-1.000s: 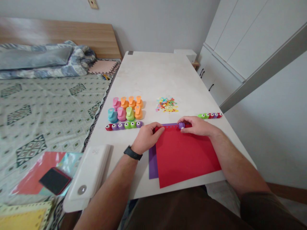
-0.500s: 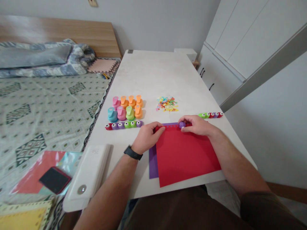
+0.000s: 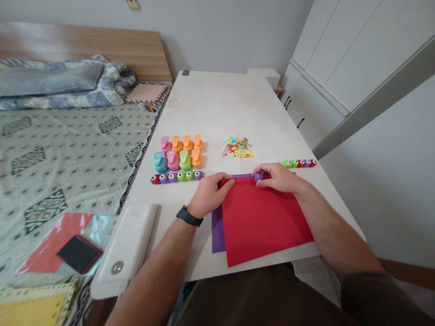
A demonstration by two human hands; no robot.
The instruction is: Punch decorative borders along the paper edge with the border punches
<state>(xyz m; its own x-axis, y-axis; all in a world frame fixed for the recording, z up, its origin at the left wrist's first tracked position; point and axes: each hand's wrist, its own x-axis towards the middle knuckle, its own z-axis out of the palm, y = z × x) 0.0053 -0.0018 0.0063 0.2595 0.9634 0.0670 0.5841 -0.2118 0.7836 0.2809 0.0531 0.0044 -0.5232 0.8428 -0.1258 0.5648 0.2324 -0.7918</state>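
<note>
"Head view: what's biggest there?"

"The white desk [image 3: 217, 104]. On its near end, a red sheet [image 3: 265, 222] lies over a purple sheet [image 3: 218, 231], which shows along the left and far edges."

"And the hands?"

"The left hand [image 3: 210, 192] pinches the red sheet near its far left corner, fingers narrow. The right hand [image 3: 281, 179] has its fingers closed around a small purple punch [image 3: 258, 177], at the red sheet's far edge."

"Anything smaller?"

"Colourful paper bits [image 3: 238, 147], heaped beyond the sheets, and tiny holes [image 3: 243, 179] in a row left of that punch."
</note>
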